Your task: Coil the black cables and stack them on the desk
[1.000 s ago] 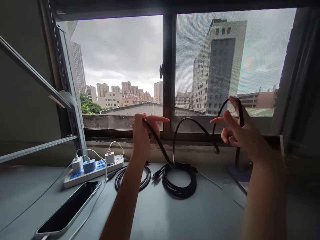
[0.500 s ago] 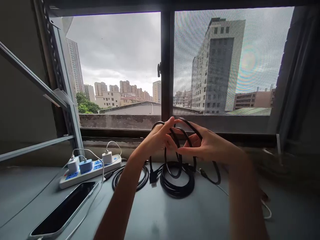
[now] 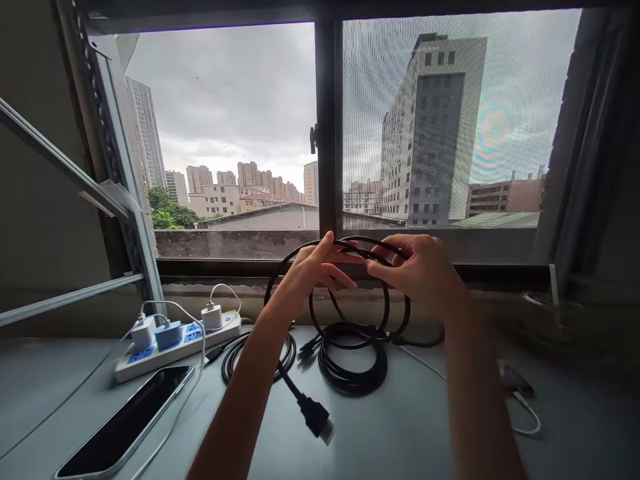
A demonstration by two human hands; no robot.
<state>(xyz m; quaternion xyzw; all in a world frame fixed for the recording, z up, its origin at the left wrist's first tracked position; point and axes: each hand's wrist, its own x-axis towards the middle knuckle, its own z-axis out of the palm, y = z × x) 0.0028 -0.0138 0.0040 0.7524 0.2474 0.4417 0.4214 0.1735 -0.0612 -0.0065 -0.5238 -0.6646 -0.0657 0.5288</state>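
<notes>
Fingers (image 3: 325,247) of left hand (image 3: 303,272) and right hand (image 3: 417,267) grasp loops of black cable (image 3: 387,300) mid-frame; left grip looks looser. Plug (image 3: 316,419) hangs lower centre. Risk: slack grip could let loops slide and spread, or low loops snag on the coiled cable (image 3: 353,387) beneath. Grey table (image 3: 390,433) under it all: phone (image 3: 125,420) lower left, power strip (image 3: 187,347) beyond. Behind, dark-framed window (image 3: 328,133), overcast sky (image 3: 225,87), tower block (image 3: 440,133) upper right.

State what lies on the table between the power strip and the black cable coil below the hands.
In the head view: a white cord, a second black cable coil, partly hidden by the left forearm, and dark connectors on either side.
</notes>
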